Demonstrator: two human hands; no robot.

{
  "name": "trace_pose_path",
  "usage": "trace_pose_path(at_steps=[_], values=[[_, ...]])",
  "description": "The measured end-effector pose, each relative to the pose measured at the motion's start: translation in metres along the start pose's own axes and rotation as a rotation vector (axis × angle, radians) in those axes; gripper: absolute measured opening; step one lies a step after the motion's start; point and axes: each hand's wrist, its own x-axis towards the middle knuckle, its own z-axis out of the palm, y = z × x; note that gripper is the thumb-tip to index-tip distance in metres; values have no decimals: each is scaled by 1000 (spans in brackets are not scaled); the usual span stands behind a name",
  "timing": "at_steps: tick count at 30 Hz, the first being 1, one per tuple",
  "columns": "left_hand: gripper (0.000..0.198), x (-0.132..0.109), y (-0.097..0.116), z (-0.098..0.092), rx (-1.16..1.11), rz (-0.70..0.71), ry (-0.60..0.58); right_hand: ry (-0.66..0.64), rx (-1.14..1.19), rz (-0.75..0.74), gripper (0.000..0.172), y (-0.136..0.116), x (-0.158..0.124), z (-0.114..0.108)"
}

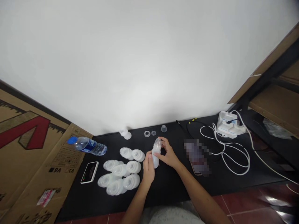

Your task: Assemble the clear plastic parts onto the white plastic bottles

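A translucent white baby bottle [157, 151] with a clear cap is held tilted above the black table. My left hand [149, 166] is wrapped round its lower body. The fingers of my right hand [168, 154] grip it from the right, near the cap and collar. Behind the bottle lie a white ring [147, 133], a small clear nipple-like piece [153, 133] and a clear cap [163, 128]. An uncapped white bottle [126, 134] is near the wall. Several capped baby bottles [120, 170] stand grouped to the left of my hands.
A water bottle [87, 145] lies by the cardboard box [63, 149] on the left, above a white-framed device [89, 172]. On the right are a blurred phone-like object [197, 157], looped white cable [223, 149] and a white power strip [230, 124]. The wall [149, 62] bounds the back.
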Motion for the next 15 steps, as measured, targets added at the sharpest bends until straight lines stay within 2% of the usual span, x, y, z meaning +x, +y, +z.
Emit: trace_pose_path(at_steps=[5,8,11,15], values=[[56,0,0,0,-46,-29,-60,-14,57,8,77,5,1,0],[56,1,0,0,-54,-33,-74,-7,92,23,67,8,1,1],[56,2,0,1,-37,-22,-57,16,119,38,55,11,3,-1],[53,2,1,0,18,11,-20,65,60,9,58,10,6,-8]])
